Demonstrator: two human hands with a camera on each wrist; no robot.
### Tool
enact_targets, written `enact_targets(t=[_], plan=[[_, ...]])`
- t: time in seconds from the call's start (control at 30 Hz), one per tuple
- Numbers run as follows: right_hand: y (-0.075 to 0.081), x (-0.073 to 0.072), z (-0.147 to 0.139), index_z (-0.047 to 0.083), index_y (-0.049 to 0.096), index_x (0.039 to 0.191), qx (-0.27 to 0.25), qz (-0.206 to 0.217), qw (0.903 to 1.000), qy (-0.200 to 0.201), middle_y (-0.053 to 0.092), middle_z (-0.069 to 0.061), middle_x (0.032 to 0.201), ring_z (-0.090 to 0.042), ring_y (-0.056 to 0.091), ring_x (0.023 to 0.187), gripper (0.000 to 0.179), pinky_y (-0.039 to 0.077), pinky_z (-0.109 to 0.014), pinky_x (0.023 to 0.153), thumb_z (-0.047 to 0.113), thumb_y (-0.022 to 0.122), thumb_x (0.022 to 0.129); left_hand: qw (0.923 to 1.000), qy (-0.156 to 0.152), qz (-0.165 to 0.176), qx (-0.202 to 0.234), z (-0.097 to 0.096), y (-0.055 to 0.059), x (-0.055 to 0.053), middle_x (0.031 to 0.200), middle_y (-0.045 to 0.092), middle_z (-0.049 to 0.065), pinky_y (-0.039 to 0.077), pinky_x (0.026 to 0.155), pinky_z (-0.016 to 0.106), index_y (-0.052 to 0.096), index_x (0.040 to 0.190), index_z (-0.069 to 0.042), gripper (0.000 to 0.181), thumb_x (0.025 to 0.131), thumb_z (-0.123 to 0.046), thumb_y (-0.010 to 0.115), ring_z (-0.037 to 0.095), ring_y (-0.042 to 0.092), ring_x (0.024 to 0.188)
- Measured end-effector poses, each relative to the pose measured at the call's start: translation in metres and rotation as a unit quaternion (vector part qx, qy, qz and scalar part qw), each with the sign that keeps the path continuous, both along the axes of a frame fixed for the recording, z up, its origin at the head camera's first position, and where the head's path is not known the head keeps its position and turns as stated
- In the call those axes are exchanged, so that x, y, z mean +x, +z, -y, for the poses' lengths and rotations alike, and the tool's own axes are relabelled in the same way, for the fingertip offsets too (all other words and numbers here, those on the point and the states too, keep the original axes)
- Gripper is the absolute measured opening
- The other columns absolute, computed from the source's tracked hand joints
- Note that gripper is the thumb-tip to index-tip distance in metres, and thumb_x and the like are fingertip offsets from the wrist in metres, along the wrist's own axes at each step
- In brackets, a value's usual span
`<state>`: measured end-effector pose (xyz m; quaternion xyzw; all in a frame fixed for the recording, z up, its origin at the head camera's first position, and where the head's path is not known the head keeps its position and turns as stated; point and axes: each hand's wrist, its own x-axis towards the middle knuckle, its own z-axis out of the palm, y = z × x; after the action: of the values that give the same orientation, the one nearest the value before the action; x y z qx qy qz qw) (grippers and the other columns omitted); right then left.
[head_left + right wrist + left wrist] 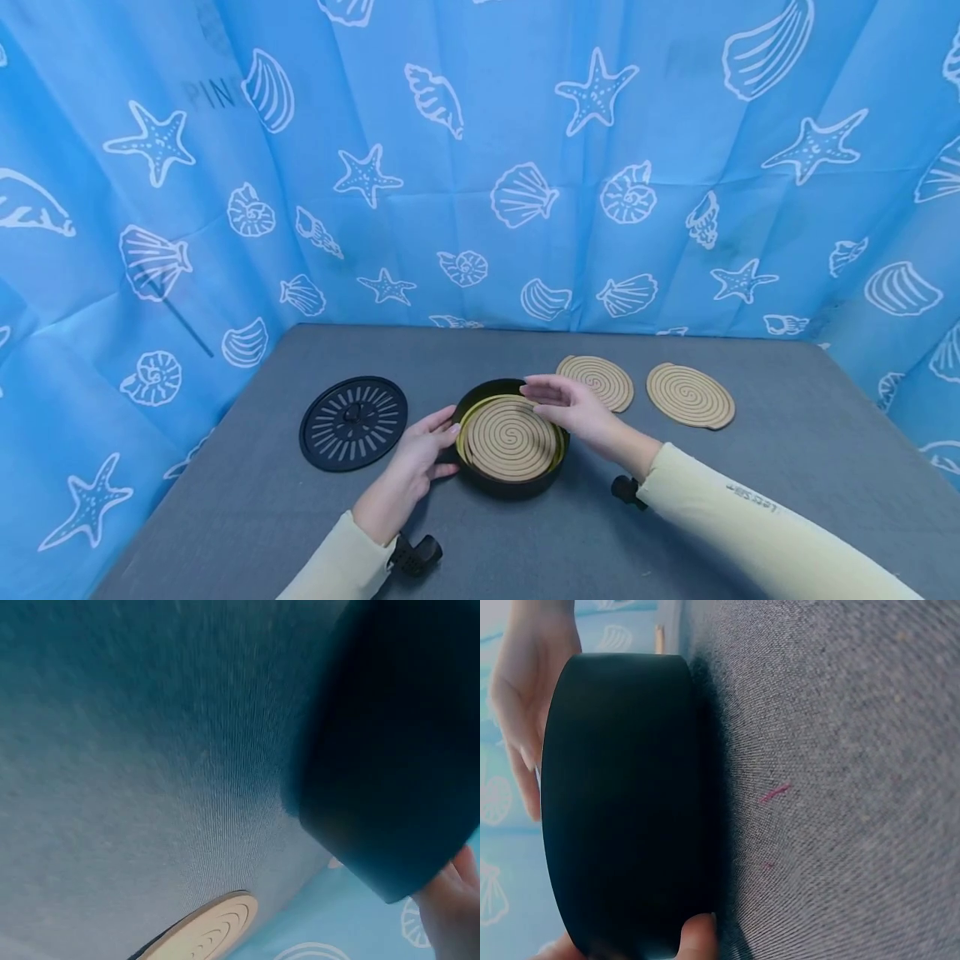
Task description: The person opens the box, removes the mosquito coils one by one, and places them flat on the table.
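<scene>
A round black tin point(510, 490) stands on the grey table with a yellow lining inside. In it lies a tan spiral mosquito coil point(512, 437). At the tin's left side my left hand point(415, 457) holds the wall, fingers toward the rim and thumb lower down; fingertips show at the bottom of the left wrist view beside the dark wall point(626, 795). My right hand point(573, 408) hovers over the far right rim, fingers extended over the coil's edge. Whether it touches the coil cannot be told. In the right wrist view the tin point(397, 772) hides part of that hand.
A black slotted lid point(353, 423) with a small centre piece lies to the left of the tin. Two more mosquito coils lie at the back right, one partly behind my right hand point(597, 381), the other farther right point(690, 396). A blue shell-patterned curtain point(480, 167) hangs behind the table.
</scene>
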<state>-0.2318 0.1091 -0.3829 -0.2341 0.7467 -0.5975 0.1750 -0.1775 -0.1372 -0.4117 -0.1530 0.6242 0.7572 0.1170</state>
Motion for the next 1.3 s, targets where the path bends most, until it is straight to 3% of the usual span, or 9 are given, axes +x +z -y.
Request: enact_targets(t=[0.4,0.67,0.97,1.3], plan=[[-0.005,-0.016,0.016,-0.007,0.04,0.142,0.047,-0.003,0.9988,-0.015,0.043,-0.027,0.143,-0.04,0.037,0.135,0.045,0.035,-0.051,0.106,-0.002,0.049,0.098,1.0,0.005,0.007,-0.002,-0.001,0.004,0.0,0.147,0.044,0.016,0.045,0.092,0.059,0.044,0.145,-0.007,0.044,0.102,-0.012,0.049,0.036,0.042,0.133],[0.001,-0.018,0.021,-0.006,0.044,0.139,0.088,0.036,0.995,-0.032,0.048,-0.025,0.139,-0.038,0.045,0.129,0.04,0.038,-0.051,0.104,-0.002,0.046,0.099,0.9999,0.003,0.011,-0.002,0.0,0.004,0.0,0.147,0.044,0.016,0.046,0.091,0.057,0.044,0.145,-0.008,0.044,0.101,-0.012,0.05,0.036,0.043,0.132],[0.0,-0.02,0.023,-0.004,0.049,0.136,0.091,0.041,0.9936,-0.053,0.052,-0.022,0.136,-0.036,0.046,0.128,0.037,0.037,-0.052,0.104,0.0,0.045,0.099,1.0,0.008,-0.001,-0.001,-0.001,0.001,0.001,0.148,0.042,0.018,0.043,0.094,0.061,0.043,0.145,-0.005,0.044,0.102,-0.01,0.048,0.036,0.041,0.133],[0.003,-0.018,0.024,-0.005,0.043,0.14,0.088,0.096,0.9908,-0.036,0.051,-0.023,0.137,-0.038,0.044,0.13,0.042,0.034,-0.053,0.106,-0.003,0.042,0.098,0.9999,0.012,0.004,0.003,-0.002,0.001,0.001,0.148,0.043,0.017,0.042,0.094,0.062,0.043,0.145,-0.005,0.044,0.102,-0.01,0.049,0.036,0.04,0.134]])
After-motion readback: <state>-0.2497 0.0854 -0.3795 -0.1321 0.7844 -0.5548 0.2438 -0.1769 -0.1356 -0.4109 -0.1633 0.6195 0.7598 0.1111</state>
